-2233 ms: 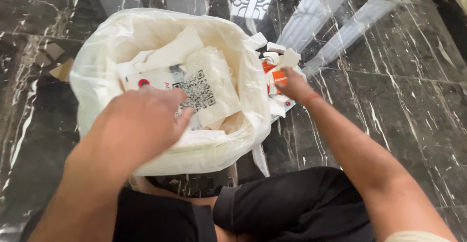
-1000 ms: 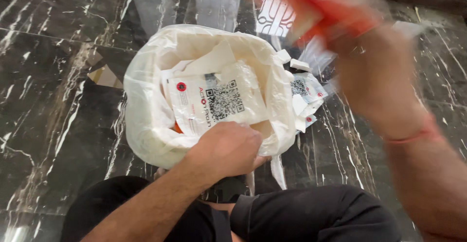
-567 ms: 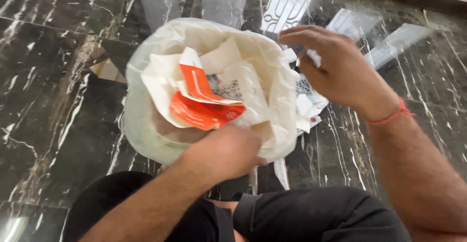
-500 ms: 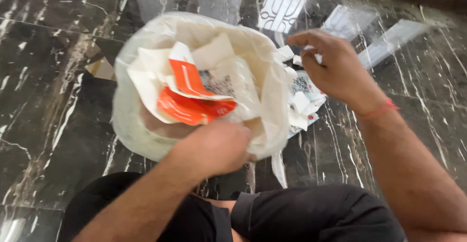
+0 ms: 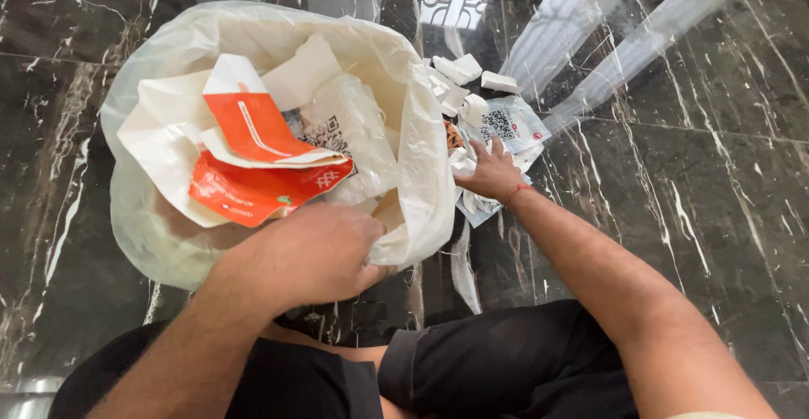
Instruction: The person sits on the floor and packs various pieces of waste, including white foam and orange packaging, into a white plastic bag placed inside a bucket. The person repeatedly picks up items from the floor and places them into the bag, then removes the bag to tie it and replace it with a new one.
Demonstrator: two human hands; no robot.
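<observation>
So the left hand [image 5: 308, 255] has its grip closed on the near rim of a big translucent white plastic bag [image 5: 421, 133], pinching the edge and holding the mouth open. The bag sits on the dark marble floor [image 5: 691, 158], right in front of the person's knees. Inside it there's a torn orange-and-white carton [image 5: 257, 154] lying on top of some white paper packets [image 5: 345, 120]. The right hand [image 5: 489, 173] is down on the floor just beside the bag's right side, fingers spread and resting on a small pile of white pouches and paper scraps [image 5: 497, 120]. Can't tell if that grip has actually closed on anything. A red thread [image 5: 516, 190] is tied round that wrist.
</observation>
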